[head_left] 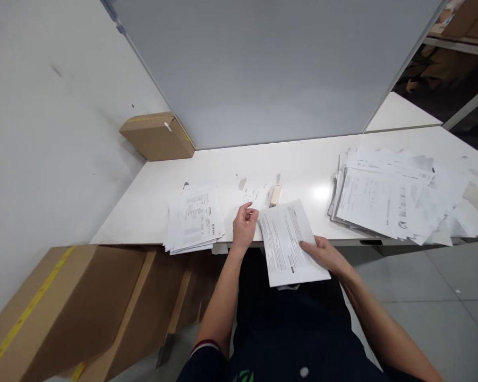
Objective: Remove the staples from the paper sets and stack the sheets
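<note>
- My paper is at 4 o'clock from my left hand and 10 o'clock from my right hand.
- Its long way runs from 11 to 5 o'clock, past the front edge of the desk.
- My right hand is nearer: it has the right side pinched, thumb on top. The fingers under it are hidden.
- My left hand is half curled by the top left corner, with nothing in it that I can see. I can't tell if it touches the paper.
- Both arms reach up to 12 o'clock, bending in.
</note>
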Demonstrator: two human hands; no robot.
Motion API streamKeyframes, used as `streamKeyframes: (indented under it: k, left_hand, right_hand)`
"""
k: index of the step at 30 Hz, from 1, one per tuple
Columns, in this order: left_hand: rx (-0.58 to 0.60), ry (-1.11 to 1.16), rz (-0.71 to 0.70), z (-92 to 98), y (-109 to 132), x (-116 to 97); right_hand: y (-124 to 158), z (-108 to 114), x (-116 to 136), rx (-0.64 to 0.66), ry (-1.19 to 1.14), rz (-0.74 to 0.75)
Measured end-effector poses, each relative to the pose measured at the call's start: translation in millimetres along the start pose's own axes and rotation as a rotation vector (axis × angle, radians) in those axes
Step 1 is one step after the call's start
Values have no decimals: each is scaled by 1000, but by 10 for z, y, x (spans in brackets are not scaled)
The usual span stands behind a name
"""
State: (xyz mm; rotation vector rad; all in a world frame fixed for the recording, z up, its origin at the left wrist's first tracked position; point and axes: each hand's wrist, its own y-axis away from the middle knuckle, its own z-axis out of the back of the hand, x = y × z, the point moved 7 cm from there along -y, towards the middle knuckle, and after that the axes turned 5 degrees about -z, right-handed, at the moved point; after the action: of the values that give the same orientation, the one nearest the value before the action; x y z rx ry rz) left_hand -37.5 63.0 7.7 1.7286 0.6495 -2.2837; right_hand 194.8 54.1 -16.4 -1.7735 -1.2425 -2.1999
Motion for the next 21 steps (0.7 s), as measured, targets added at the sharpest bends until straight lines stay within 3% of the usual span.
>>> streamKeyframes:
  k: [2, 5, 15, 21]
  left_hand:
    - [-11, -134, -30, -110, 0, 113]
    - [-1, -273, -114, -240, 16, 193]
    - [177, -491, -274, -361, -21, 22]
    - [241, -716, -253, -456, -103, 84]
  right_hand:
    - [-46, -47, -248, -34, -177, -53]
    - [-74, -82, -398, -59, -309, -72]
    - [-163, 48, -333, -155, -410, -90]
    - [-192, 42, -341, -175, -414, -65]
